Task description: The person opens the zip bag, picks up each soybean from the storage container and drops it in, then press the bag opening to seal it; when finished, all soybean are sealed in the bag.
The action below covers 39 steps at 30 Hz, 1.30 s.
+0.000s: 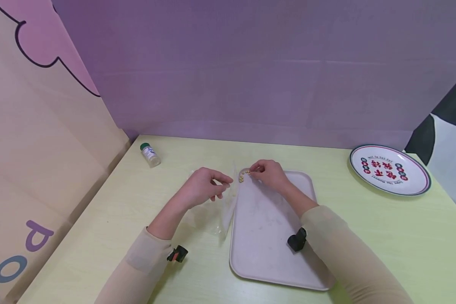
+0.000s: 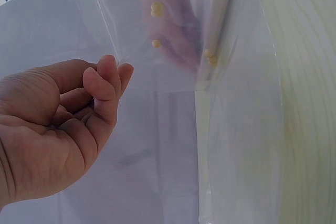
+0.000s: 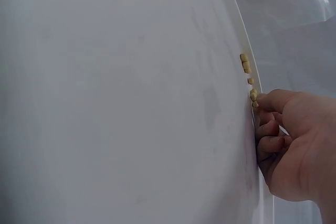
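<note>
My left hand (image 1: 205, 185) pinches the edge of a clear plastic bag (image 1: 228, 213), which hangs beside the left rim of a pale tray (image 1: 266, 245). In the left wrist view the curled fingers of this hand lie at the upper edge of the film, and yellow beans (image 2: 156, 10) show through it. My right hand (image 1: 271, 174) is at the tray's far left corner, its thumb and fingertip together on one of the small yellow beans (image 3: 245, 64). Several more beans lie in a row along the rim there. The pinched bean is mostly hidden by the fingertips.
A small clear jar with a green lid (image 1: 150, 155) lies at the back left of the table (image 1: 384, 236). At the back right is an oval plate (image 1: 410, 179) with red lettering. A purple cloth wall (image 1: 251, 84) stands behind the table.
</note>
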Tool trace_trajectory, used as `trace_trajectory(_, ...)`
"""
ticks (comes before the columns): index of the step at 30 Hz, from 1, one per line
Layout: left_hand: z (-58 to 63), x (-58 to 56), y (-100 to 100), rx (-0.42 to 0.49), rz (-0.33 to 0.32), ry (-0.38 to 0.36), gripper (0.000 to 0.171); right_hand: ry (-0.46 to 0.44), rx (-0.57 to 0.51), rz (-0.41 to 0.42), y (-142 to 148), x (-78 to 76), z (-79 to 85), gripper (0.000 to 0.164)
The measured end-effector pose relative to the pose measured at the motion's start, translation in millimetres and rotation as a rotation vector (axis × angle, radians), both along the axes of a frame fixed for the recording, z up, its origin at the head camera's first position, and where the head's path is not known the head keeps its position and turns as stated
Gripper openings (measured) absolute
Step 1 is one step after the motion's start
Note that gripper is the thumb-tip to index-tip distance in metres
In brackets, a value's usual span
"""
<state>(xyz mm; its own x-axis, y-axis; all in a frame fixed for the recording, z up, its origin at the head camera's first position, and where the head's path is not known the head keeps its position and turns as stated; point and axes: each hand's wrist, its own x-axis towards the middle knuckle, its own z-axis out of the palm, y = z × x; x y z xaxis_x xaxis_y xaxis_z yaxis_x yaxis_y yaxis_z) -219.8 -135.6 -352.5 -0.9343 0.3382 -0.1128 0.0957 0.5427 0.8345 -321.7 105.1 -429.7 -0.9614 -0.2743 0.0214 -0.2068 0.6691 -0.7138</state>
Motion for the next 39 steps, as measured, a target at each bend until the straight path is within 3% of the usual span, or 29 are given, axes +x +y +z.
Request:
trace_trajectory(16,-0.3,-0.4,0,-0.010,-0.005,0.018,0.024,0.043,0.061,-0.020,-4,1.1,-1.9,0.012)
trace_trajectory(24,-0.4,-0.5,0,-0.011,-0.006,0.018,0.024,0.052,0.014,0.001,-3,4.1,0.8,0.010)
trace_trajectory(31,-0.5,-0.5,-1,-0.013,-0.007,0.021,0.024,-0.007,-0.018,-0.006,0,2.2,3.0,0.015)
trace_trajectory(39,-0.8,-0.5,0,-0.014,-0.003,0.021,0.024,-0.014,-0.039,0.004,-3,5.1,8.0,0.016)
